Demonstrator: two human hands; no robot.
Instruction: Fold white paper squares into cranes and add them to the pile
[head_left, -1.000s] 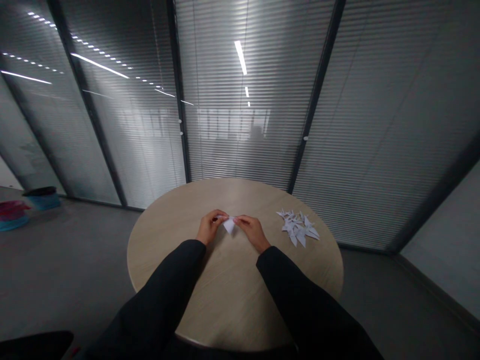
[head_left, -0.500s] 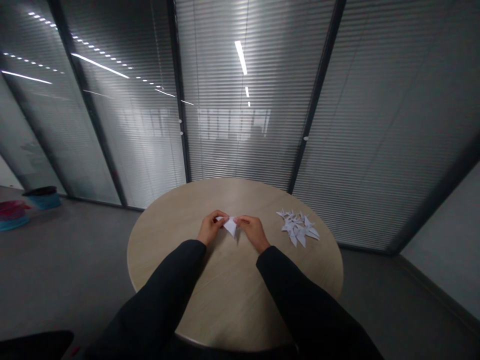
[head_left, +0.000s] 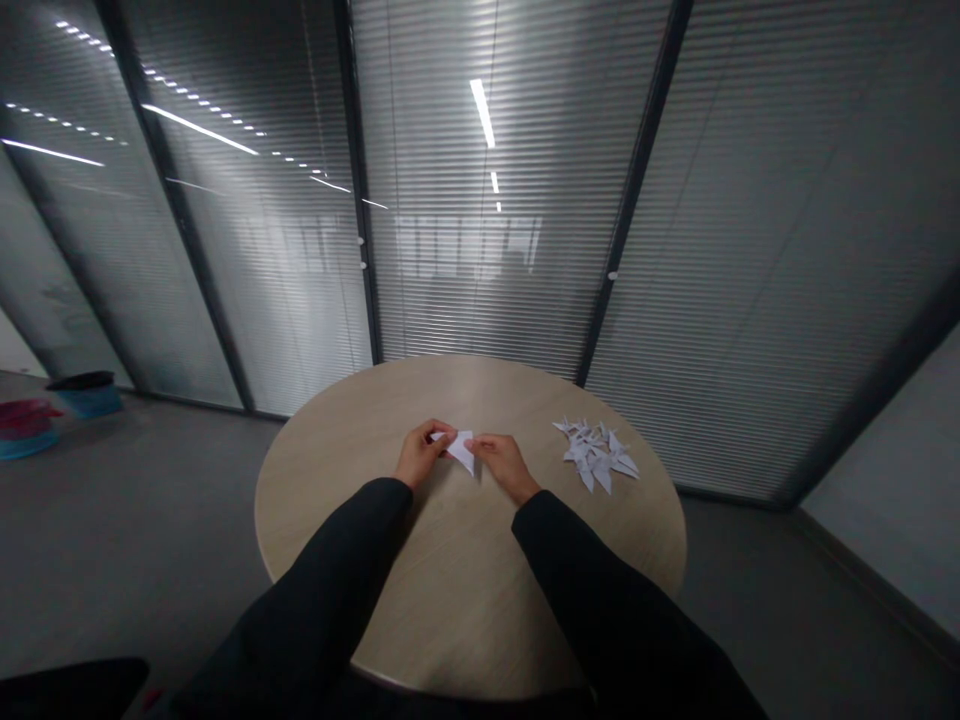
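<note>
Seen from the head camera, a triangle of folded white paper [head_left: 462,450] is held over a round wood-veneer table [head_left: 315,510] between 2 bare hands. Its left corner is pinched by the curled fingers of the left hand [head_left: 422,455]; the fingertips of the right hand [head_left: 506,466] are set against its right edge, though whether it is pinched there cannot be told. The paper is judged light, thin and easily creased, best taken by its corners and edges. A pile of folded paper pieces [head_left: 596,456] is laid well to the right on the table.

An office room, glass partitions [head_left: 480,200], venetian blinds [head_left: 750,250], round table [head_left: 322,500]
</note>
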